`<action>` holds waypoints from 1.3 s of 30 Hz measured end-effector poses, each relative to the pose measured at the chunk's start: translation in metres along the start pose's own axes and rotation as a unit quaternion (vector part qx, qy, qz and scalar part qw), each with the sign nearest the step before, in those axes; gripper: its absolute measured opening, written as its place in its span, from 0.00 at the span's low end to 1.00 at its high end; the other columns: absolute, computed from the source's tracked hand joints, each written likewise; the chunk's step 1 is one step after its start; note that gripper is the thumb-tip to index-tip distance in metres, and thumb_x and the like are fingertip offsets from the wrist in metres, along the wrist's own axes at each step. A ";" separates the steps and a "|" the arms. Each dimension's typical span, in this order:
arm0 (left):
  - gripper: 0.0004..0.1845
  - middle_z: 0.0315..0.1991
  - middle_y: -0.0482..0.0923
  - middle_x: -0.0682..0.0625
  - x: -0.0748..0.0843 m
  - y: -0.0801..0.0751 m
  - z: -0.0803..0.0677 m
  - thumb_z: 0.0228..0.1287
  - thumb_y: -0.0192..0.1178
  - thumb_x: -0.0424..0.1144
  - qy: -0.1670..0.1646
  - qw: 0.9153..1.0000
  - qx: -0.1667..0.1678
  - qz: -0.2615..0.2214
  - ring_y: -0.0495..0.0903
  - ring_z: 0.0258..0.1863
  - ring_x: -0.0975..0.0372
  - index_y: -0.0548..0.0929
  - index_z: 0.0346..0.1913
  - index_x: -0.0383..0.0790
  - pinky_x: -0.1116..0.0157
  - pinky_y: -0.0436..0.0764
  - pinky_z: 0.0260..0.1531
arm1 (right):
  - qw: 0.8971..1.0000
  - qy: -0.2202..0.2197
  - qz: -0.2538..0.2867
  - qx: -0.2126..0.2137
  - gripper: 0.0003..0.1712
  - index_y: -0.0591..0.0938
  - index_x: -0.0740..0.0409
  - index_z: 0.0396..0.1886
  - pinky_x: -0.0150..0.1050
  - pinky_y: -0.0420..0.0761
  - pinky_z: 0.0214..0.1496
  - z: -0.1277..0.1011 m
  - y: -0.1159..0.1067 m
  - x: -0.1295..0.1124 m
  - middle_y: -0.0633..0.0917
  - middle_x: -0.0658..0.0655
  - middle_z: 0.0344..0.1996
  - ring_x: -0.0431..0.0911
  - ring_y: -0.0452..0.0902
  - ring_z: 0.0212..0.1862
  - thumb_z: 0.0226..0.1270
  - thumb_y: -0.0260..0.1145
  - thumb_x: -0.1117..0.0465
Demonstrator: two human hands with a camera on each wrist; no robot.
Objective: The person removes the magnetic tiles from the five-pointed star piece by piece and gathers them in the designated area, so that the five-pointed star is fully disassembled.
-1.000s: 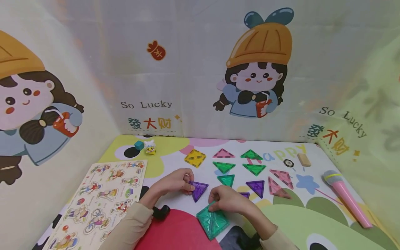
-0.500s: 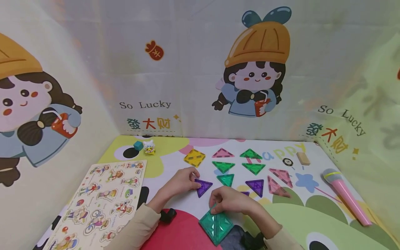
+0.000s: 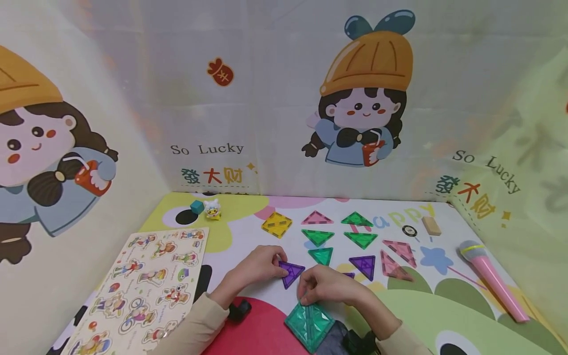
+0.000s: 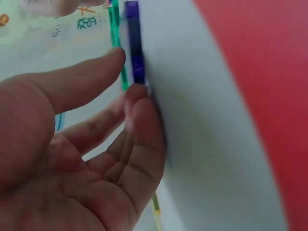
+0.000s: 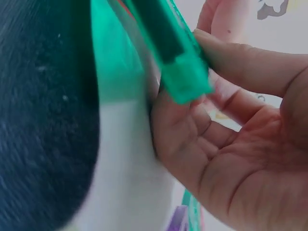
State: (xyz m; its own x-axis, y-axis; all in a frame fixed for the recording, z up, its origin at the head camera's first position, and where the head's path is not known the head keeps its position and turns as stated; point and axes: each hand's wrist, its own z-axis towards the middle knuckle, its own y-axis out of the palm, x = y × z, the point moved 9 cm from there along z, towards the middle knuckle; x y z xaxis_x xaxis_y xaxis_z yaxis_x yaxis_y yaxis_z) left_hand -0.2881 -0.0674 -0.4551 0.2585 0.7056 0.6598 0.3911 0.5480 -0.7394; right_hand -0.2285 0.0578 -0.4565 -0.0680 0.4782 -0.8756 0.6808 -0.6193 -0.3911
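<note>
In the head view my left hand (image 3: 262,266) holds a purple triangular magnetic tile (image 3: 292,274) by its left corner, low over the white table mat. The left wrist view shows that purple tile (image 4: 136,43) edge-on at the fingertips, thumb on one side. My right hand (image 3: 330,286) pinches the top corner of a green magnetic-tile square (image 3: 306,328) with a seam down its middle. Close up in the right wrist view, the green square (image 5: 168,53) sits between thumb and curled fingers. The two hands are apart, with the purple tile between them.
Beyond the hands lie a yellow tile square (image 3: 276,225), green triangles (image 3: 361,239), pink triangles (image 3: 395,266) and another purple triangle (image 3: 364,266). A picture puzzle board (image 3: 146,281) is at left, a toy microphone (image 3: 492,281) at right. A small figurine (image 3: 213,209) stands at the back.
My left hand has moved right with the purple triangle, nearer to the right hand. The green square has shifted slightly right and toward me in my right hand.
</note>
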 end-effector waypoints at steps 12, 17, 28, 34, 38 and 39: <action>0.06 0.26 0.80 0.56 0.022 0.008 -0.019 0.65 0.65 0.46 0.056 0.978 -0.156 -0.127 0.76 0.29 0.65 0.88 0.36 0.50 0.66 0.77 0.32 | 0.993 -0.030 0.112 0.025 0.09 0.83 0.69 0.35 0.33 0.71 0.31 -0.003 -0.024 -0.004 0.80 0.47 0.22 0.39 0.68 0.27 0.61 0.70 0.65; 0.06 0.23 0.82 0.56 0.033 0.016 -0.024 0.59 0.71 0.45 0.070 0.971 -0.174 -0.145 0.77 0.24 0.67 0.86 0.32 0.48 0.68 0.77 0.29 | 0.988 -0.035 0.134 0.066 0.12 0.82 0.71 0.37 0.33 0.69 0.28 -0.005 -0.036 -0.003 0.78 0.46 0.21 0.38 0.64 0.24 0.62 0.69 0.63; 0.06 0.21 0.82 0.54 0.036 0.013 -0.020 0.55 0.74 0.42 0.082 0.983 -0.123 -0.112 0.78 0.22 0.67 0.86 0.28 0.48 0.70 0.74 0.25 | 0.988 -0.019 0.135 0.078 0.13 0.82 0.71 0.38 0.33 0.72 0.30 -0.003 -0.037 0.001 0.80 0.46 0.22 0.39 0.67 0.26 0.63 0.69 0.63; 0.05 0.19 0.82 0.54 0.036 0.025 -0.023 0.56 0.73 0.37 0.089 0.976 -0.161 -0.119 0.79 0.20 0.67 0.86 0.27 0.46 0.72 0.76 0.25 | 0.994 -0.012 0.103 0.042 0.10 0.85 0.68 0.39 0.34 0.76 0.32 -0.003 -0.028 0.004 0.84 0.49 0.27 0.40 0.72 0.28 0.63 0.69 0.64; 0.05 0.19 0.83 0.51 0.035 0.030 -0.025 0.58 0.71 0.36 0.084 0.969 -0.186 -0.138 0.82 0.20 0.65 0.85 0.28 0.44 0.69 0.81 0.26 | 0.995 -0.008 0.096 0.025 0.09 0.87 0.67 0.38 0.34 0.80 0.31 -0.004 -0.024 0.004 0.87 0.52 0.28 0.39 0.75 0.27 0.63 0.70 0.64; 0.05 0.20 0.83 0.51 0.035 0.031 -0.026 0.59 0.70 0.35 0.082 0.968 -0.190 -0.145 0.82 0.20 0.65 0.85 0.28 0.43 0.68 0.83 0.26 | 0.995 -0.006 0.096 0.023 0.09 0.87 0.67 0.37 0.34 0.80 0.31 -0.004 -0.023 0.004 0.88 0.53 0.29 0.39 0.76 0.27 0.62 0.70 0.64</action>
State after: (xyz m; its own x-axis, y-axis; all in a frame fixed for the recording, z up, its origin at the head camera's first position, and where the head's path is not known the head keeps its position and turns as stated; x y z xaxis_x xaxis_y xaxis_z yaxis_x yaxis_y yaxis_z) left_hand -0.2443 -0.0374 -0.4512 0.2146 0.4487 0.8675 0.7565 0.4854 -0.4382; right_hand -0.2417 0.0761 -0.4496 0.0500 0.3410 -0.9387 0.6489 -0.7256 -0.2290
